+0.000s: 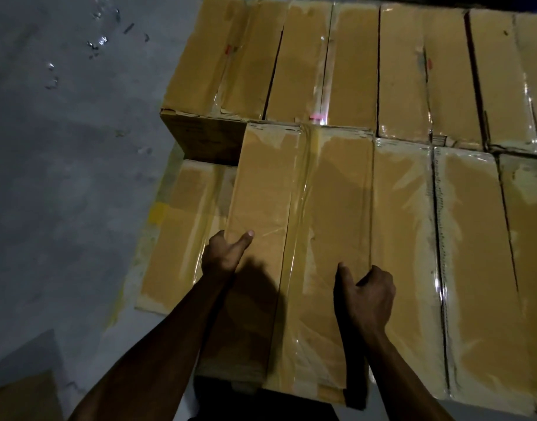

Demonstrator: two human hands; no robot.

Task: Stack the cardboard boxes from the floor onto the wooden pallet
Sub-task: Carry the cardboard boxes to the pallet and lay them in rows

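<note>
A taped cardboard box (303,189) lies long-side away from me on top of the stack, level with the boxes to its right. My left hand (223,255) grips its left edge, thumb on the top face and fingers down the side. My right hand (369,294) holds its right edge, thumb on top and fingers curled into the gap beside the neighbouring box (404,238). One layer lower at the left sits another box (182,238). The wooden pallet is hidden under the boxes.
A back row of taped boxes (352,62) runs across the top of the view. Grey concrete floor (63,177) with scraps of tape lies to the left. A box corner (21,396) shows on the floor at the bottom left.
</note>
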